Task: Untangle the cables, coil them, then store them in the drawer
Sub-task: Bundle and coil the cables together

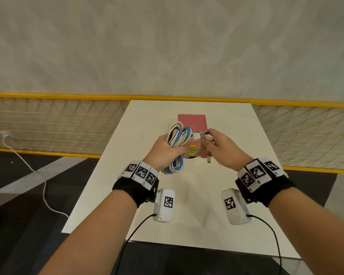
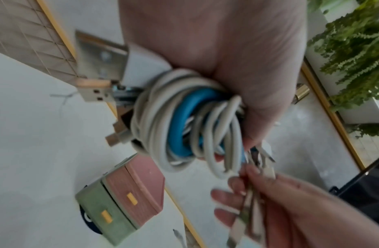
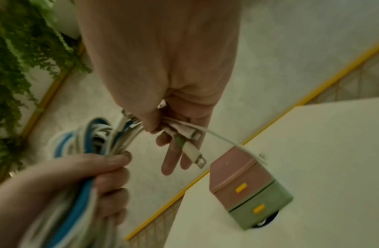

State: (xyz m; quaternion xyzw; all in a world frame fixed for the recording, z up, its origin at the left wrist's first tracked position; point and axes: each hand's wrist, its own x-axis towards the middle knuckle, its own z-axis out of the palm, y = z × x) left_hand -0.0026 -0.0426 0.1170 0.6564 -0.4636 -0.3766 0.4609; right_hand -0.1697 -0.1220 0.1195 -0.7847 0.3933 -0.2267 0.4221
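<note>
A bundle of white and blue cables [image 1: 178, 142] [image 2: 184, 120] [image 3: 82, 151] is gripped in my left hand [image 1: 165, 149] [image 3: 95, 176], held above the table. My right hand [image 1: 216, 147] [image 2: 258, 201] [image 3: 169, 127] pinches several cable ends with USB plugs [image 1: 203, 135] [image 3: 192, 146] beside the bundle. Below the hands stands a small drawer box [image 1: 192, 122] [image 2: 124, 198] [image 3: 245, 184], pink on top and green below, with yellow handles; both drawers look shut.
The white table [image 1: 187, 205] has a yellow mesh fence [image 1: 58, 124] behind it and to the sides. A white cord [image 1: 28, 165] trails over the dark floor at left. Green plants [image 2: 354, 50] stand beyond the fence. A dark round object [image 2: 88, 221] lies under the box.
</note>
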